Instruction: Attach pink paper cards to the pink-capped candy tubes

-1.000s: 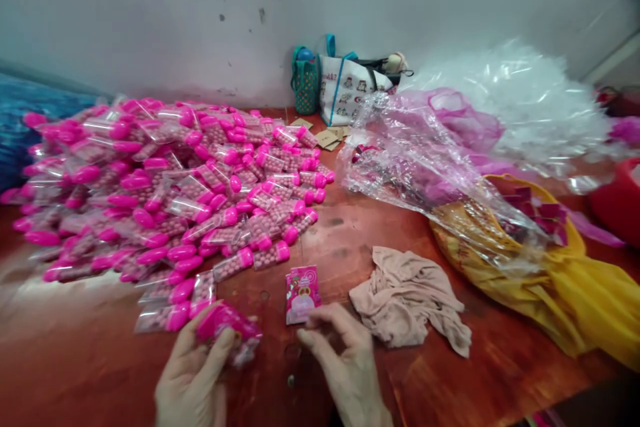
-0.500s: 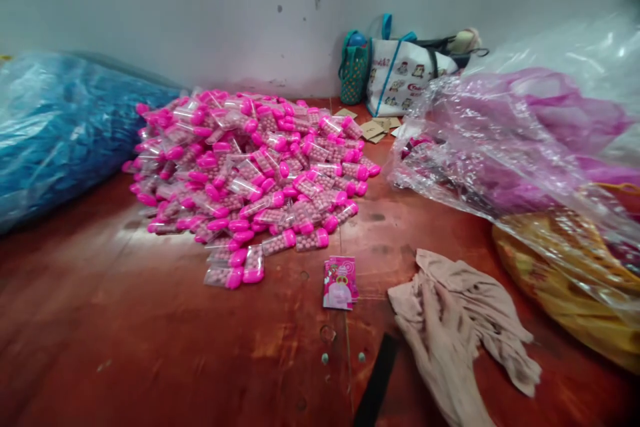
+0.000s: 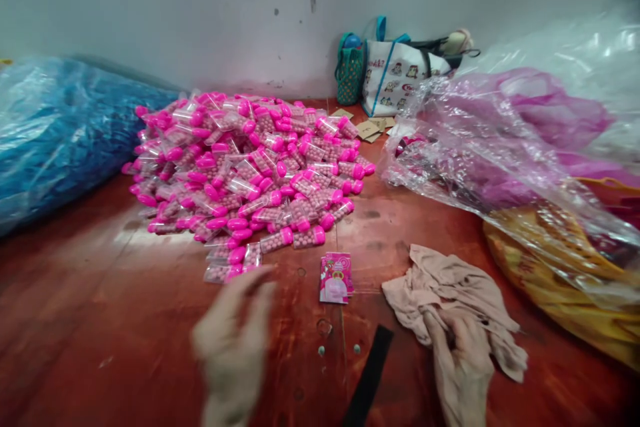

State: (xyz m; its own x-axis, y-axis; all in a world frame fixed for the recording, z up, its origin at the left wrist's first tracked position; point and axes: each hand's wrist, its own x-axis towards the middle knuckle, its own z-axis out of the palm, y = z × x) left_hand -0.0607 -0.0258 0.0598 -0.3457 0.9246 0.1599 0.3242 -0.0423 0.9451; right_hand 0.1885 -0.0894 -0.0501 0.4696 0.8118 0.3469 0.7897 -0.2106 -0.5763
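My left hand [image 3: 234,340], blurred by motion, hovers over the red surface just in front of the nearest bottles; its thumb and fingers are apart, with nothing seen between them. At the right, my right hand [image 3: 461,353] has its fingers bent and closed on a crumpled beige cloth [image 3: 450,280]. Between the hands and farther off lies a small stack of pink printed cards [image 3: 336,278]. Behind the left hand rises a big heap of clear bottles [image 3: 250,173] with bright pink caps and pink beads inside.
A black strip [image 3: 370,373] lies between my hands. Blue items in a plastic bag [image 3: 75,140] are at the left. A white tote [image 3: 395,80], a green bottle holder [image 3: 349,77] and cardboard pieces [image 3: 370,130] stand or lie by the wall. Clear plastic [image 3: 470,147] and a yellow bag [image 3: 555,273] are right.
My left hand has come into view near the bottles. My right hand, earlier spread flat on the cloth, has drawn back toward me and its fingers have curled onto the cloth.
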